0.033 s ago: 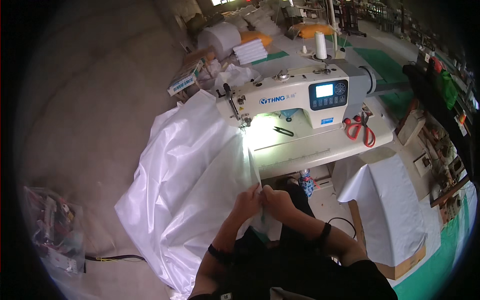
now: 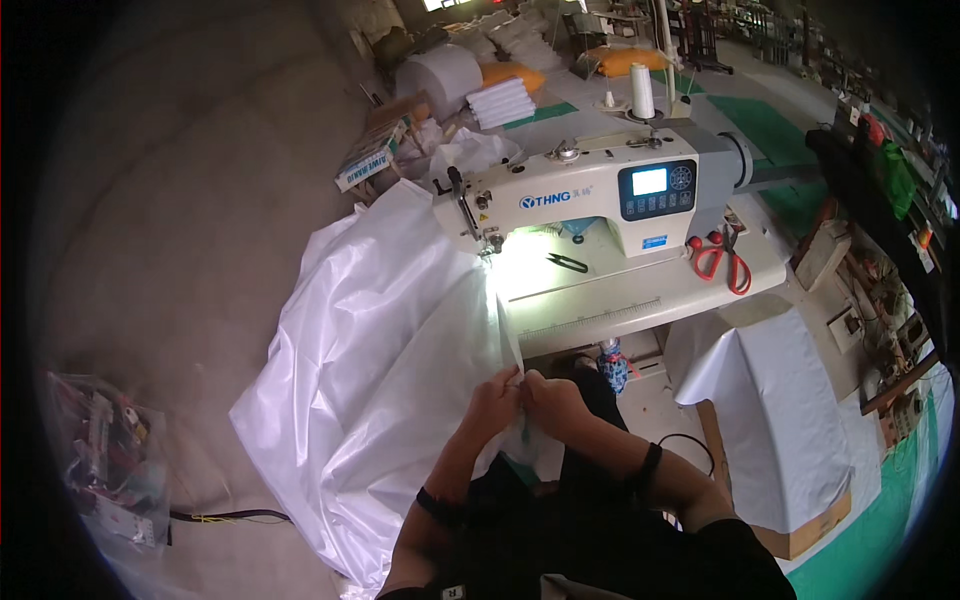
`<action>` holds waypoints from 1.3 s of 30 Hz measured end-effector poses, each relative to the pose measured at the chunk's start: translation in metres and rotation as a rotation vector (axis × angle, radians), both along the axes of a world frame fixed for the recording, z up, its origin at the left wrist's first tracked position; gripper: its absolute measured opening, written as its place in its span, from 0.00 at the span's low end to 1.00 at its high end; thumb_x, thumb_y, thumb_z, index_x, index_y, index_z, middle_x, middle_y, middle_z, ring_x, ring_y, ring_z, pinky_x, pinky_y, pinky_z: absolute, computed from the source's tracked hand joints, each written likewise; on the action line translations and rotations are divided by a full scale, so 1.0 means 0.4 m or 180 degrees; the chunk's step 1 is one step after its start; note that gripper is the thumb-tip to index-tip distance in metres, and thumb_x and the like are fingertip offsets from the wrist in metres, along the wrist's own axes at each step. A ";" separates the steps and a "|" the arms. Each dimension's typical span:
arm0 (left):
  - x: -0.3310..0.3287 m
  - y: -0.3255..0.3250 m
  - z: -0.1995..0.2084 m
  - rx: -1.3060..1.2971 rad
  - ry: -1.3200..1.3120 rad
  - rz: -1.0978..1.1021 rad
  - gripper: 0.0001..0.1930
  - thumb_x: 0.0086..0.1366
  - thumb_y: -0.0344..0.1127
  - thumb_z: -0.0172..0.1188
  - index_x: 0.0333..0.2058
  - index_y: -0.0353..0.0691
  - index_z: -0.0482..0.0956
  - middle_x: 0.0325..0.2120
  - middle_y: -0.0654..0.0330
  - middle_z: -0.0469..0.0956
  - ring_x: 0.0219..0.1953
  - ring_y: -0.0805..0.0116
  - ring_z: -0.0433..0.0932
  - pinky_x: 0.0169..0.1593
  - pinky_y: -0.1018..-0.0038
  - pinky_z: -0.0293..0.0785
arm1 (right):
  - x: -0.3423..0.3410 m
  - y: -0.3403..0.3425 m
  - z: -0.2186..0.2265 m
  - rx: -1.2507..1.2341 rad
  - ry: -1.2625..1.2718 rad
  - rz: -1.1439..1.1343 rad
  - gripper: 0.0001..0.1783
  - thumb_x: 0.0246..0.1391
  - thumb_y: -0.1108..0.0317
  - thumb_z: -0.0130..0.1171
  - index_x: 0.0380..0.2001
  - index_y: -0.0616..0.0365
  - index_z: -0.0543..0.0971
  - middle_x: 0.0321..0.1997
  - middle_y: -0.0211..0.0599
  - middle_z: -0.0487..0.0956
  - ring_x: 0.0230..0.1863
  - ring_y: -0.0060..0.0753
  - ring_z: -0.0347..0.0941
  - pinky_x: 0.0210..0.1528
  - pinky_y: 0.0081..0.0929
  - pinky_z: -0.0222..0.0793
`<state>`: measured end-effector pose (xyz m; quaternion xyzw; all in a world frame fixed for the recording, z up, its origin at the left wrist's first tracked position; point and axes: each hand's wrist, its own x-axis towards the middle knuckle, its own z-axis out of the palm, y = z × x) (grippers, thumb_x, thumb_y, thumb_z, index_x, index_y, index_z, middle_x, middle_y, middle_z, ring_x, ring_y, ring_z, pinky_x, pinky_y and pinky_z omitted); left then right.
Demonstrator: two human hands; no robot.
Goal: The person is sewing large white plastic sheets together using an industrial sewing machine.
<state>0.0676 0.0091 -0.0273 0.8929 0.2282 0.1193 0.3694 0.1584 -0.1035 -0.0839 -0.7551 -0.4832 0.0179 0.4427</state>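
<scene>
A large sheet of shiny white plastic-like fabric [image 2: 350, 330] hangs in folds over the left end of the table, its edge running up under the needle of a white sewing machine [image 2: 570, 190]. My left hand [image 2: 494, 402] pinches that edge just in front of the table. Right beside it, my right hand [image 2: 552, 402] is closed on the same edge, the two hands nearly touching. The lamp at the needle lights the fabric brightly. Behind the knuckles, the fingertips are partly hidden.
Black thread snips [image 2: 568, 263] and red-handled scissors [image 2: 722, 262] lie on the machine table [image 2: 600, 315]. A thread cone [image 2: 641, 92] stands behind the machine. At right, white sheeting [image 2: 775, 420] drapes over a box. A clear bag of parts [image 2: 115, 460] sits at far left.
</scene>
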 end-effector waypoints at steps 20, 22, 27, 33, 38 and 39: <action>-0.032 0.057 0.080 0.1967 0.0729 -0.0048 0.09 0.59 0.40 0.53 0.27 0.41 0.74 0.22 0.49 0.76 0.27 0.47 0.76 0.28 0.60 0.71 | -0.143 0.400 -0.239 -0.0869 0.0865 0.1725 0.11 0.48 0.64 0.53 0.32 0.59 0.77 0.37 0.49 0.77 0.40 0.48 0.75 0.42 0.35 0.70; -0.037 0.062 0.069 0.2161 0.1122 -0.0227 0.12 0.60 0.44 0.51 0.27 0.42 0.74 0.20 0.50 0.75 0.26 0.48 0.76 0.30 0.56 0.71 | -0.160 0.412 -0.269 -0.1043 0.0536 0.2007 0.12 0.48 0.63 0.53 0.32 0.59 0.77 0.38 0.49 0.77 0.40 0.48 0.75 0.42 0.35 0.70; -0.060 0.041 -0.011 0.1663 0.0841 -0.0024 0.12 0.61 0.44 0.49 0.27 0.43 0.74 0.20 0.51 0.75 0.25 0.49 0.76 0.29 0.56 0.71 | -0.014 0.249 -0.145 -0.1539 -0.0569 0.2607 0.14 0.48 0.60 0.52 0.32 0.59 0.78 0.39 0.49 0.77 0.42 0.46 0.75 0.43 0.35 0.71; -0.034 0.018 -0.019 0.1465 0.0079 -0.0218 0.11 0.60 0.42 0.50 0.25 0.42 0.72 0.17 0.50 0.74 0.24 0.47 0.75 0.28 0.55 0.70 | 0.185 0.183 0.106 -0.1294 -0.0271 -0.0233 0.16 0.50 0.60 0.49 0.31 0.64 0.74 0.27 0.50 0.78 0.31 0.52 0.76 0.35 0.48 0.70; -0.018 -0.001 0.017 0.1375 0.0006 -0.0189 0.11 0.60 0.41 0.50 0.24 0.41 0.72 0.16 0.49 0.73 0.24 0.45 0.75 0.29 0.54 0.70 | 0.255 0.390 0.134 -0.1701 -0.0594 -0.0442 0.13 0.52 0.64 0.48 0.34 0.64 0.74 0.29 0.48 0.79 0.32 0.48 0.77 0.34 0.41 0.72; -0.020 -0.002 0.018 0.1339 0.0174 -0.0100 0.11 0.60 0.41 0.50 0.25 0.41 0.72 0.17 0.48 0.73 0.24 0.45 0.75 0.29 0.54 0.70 | 0.254 0.409 0.126 -0.1578 -0.0646 -0.0347 0.13 0.52 0.64 0.48 0.34 0.64 0.74 0.29 0.48 0.79 0.32 0.48 0.77 0.34 0.41 0.72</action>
